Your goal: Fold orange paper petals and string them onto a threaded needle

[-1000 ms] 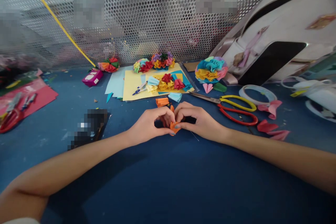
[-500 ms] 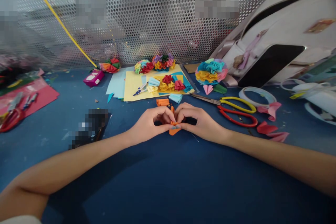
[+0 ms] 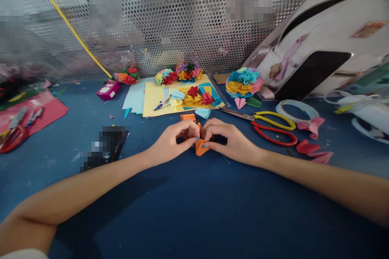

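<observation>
Between my hands, above the blue table [image 3: 188,210], is a folded orange paper piece [image 3: 200,147]. My right hand [image 3: 227,137] pinches its right side between thumb and fingers. My left hand [image 3: 174,139] has thumb and fingertips pressed together at the paper's upper left edge. Just behind the hands lie another orange paper piece [image 3: 188,117] and a light blue crinkled piece [image 3: 202,113]. A thin needle-like line [image 3: 226,159] shows below my right hand. The fingertips hide part of the orange paper.
Scissors [image 3: 273,125], a tape roll [image 3: 297,110] and pink paper pieces [image 3: 314,127] lie right. Paper flowers [image 3: 244,82] and yellow sheets [image 3: 153,99] stand behind. A black phone [image 3: 314,73] leans on a pale bag [image 3: 331,28]; a dark object [image 3: 106,147] lies left.
My left thumb and fingertips have shifted slightly left and up, apart from the right fingertips, and more of the orange paper shows. My right hand has barely moved.
</observation>
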{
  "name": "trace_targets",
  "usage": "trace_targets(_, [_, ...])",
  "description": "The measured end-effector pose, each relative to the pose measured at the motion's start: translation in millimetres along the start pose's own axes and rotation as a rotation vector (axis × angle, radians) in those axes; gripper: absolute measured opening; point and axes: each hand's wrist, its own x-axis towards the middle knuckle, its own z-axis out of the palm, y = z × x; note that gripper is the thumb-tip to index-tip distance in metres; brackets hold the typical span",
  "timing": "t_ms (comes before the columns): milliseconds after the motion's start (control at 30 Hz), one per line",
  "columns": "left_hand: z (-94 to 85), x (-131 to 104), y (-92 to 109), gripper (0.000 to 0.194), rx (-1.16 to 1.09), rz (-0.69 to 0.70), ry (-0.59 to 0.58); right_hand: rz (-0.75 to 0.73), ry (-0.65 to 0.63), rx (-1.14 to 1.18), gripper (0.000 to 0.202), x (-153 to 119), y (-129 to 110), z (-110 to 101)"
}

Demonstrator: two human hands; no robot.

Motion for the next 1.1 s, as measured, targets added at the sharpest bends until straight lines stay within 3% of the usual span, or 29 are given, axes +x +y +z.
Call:
trace_targets(267, [-3.2, -1.0, 1.9, 0.014, 0.064, -0.019, -0.114, -0.005, 0.013, 0.008, 0.018, 1.1, -0.9, -0.1])
trace_targets(400, [-1.2, -0.4, -0.7, 0.024, 0.045, -0.068, -0.066, -0.02, 0.005, 0.003, 0.019, 1.9, -3.2, 0.0])
trace_targets(633, [-1.0, -0.2, -4.2, 0.015, -0.022, -0.078, -0.002, -0.049, -0.005, -0.027, 0.019, 0.7, -4.1, 0.2])
trace_targets(1100, [-0.7, -0.2, -5.0, 0.01, -0.045, -0.058, 0.01, -0.059, -0.017, -0.041, 0.018, -0.3, -3.6, 0.0])
